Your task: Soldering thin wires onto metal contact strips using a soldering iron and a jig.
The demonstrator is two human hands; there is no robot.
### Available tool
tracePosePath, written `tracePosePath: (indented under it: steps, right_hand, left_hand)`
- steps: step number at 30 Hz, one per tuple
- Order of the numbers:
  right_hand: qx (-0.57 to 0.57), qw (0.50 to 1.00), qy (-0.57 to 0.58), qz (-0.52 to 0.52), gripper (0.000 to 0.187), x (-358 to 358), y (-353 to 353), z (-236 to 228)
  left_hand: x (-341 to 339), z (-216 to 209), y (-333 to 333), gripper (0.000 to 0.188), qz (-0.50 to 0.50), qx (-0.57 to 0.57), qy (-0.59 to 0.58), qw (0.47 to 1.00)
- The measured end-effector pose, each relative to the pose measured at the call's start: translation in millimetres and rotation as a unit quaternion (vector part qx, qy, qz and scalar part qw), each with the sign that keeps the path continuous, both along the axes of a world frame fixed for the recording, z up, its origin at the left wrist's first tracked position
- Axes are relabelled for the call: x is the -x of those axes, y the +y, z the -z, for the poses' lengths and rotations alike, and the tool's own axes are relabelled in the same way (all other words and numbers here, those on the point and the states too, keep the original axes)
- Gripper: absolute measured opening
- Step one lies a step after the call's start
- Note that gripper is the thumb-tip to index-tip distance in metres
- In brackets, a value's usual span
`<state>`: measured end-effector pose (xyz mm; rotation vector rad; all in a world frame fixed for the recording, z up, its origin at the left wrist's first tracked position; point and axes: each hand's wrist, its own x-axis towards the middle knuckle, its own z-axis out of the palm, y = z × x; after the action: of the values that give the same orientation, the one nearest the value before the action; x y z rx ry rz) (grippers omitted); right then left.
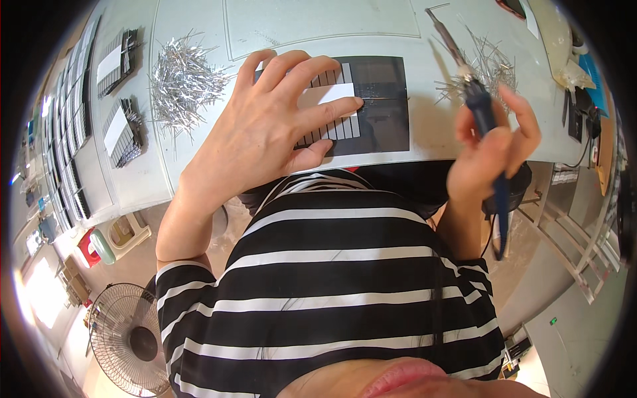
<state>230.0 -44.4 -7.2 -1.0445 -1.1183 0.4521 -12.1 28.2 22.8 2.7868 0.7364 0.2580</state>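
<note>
My left hand (279,119) lies flat on a dark square mat (381,126) at the near edge of the white table (199,166). Its fingers press down a row of dark narrow strips (335,126) with a white paper piece (335,93) on top, and the index fingertip rests by a thin metal ribbon on the mat. My right hand (494,152) is raised right of the mat, gripping a blue-handled soldering iron (481,109). The iron's tip points up and away, and its cord hangs down past my wrist.
A heap of short silver ribbon pieces (182,83) lies left of the mat, another heap (484,60) at the right. Stacks of dark strips (119,129) sit at the far left. A floor fan (126,338) stands below left; a metal rack (577,239) stands at the right.
</note>
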Motion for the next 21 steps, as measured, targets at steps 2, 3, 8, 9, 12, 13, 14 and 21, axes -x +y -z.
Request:
tracePosePath:
  steps: [2, 3, 8, 9, 12, 13, 14, 21]
  right_hand:
    - [0.092, 0.993, 0.029, -0.062, 0.026, -19.3, -10.3, -17.7]
    - [0.104, 0.980, 0.116, -0.128, 0.016, -28.9, -9.8, -21.6]
    - [0.175, 0.977, 0.079, -0.088, 0.014, -29.7, -8.6, -22.4]
    - [0.152, 0.980, 0.083, -0.095, 0.014, -26.9, -6.1, -21.4]
    - [0.111, 0.985, 0.089, -0.100, 0.018, -24.6, -0.1, -17.4]
    - [0.093, 0.987, 0.093, -0.096, 0.020, -23.8, 1.3, -16.6]
    - [0.093, 0.988, 0.068, -0.102, 0.019, -21.2, 1.6, -20.3]
    - [0.123, 0.986, 0.060, -0.100, 0.023, -17.4, 4.9, -24.1]
  left_hand:
    - [0.9, -0.2, 0.4, 0.048, 0.000, 0.002, -0.003, 1.000]
    - [0.9, -0.2, 0.2, 0.049, 0.001, 0.002, -0.005, 1.000]
    - [0.2, 0.6, 0.5, 0.048, 0.002, -0.002, -0.008, 1.000]
    - [0.2, 0.5, 0.5, 0.048, 0.002, -0.002, -0.007, 1.000]
    - [0.9, 2.9, 0.4, 0.048, 0.001, -0.005, -0.009, 1.000]
    - [1.3, 3.2, 0.3, 0.048, 0.000, -0.005, -0.009, 1.000]
    - [1.5, 3.5, 0.2, 0.048, 0.000, -0.007, -0.009, 1.000]
    - [1.6, 5.6, 0.1, 0.049, 0.004, -0.009, -0.015, 1.000]
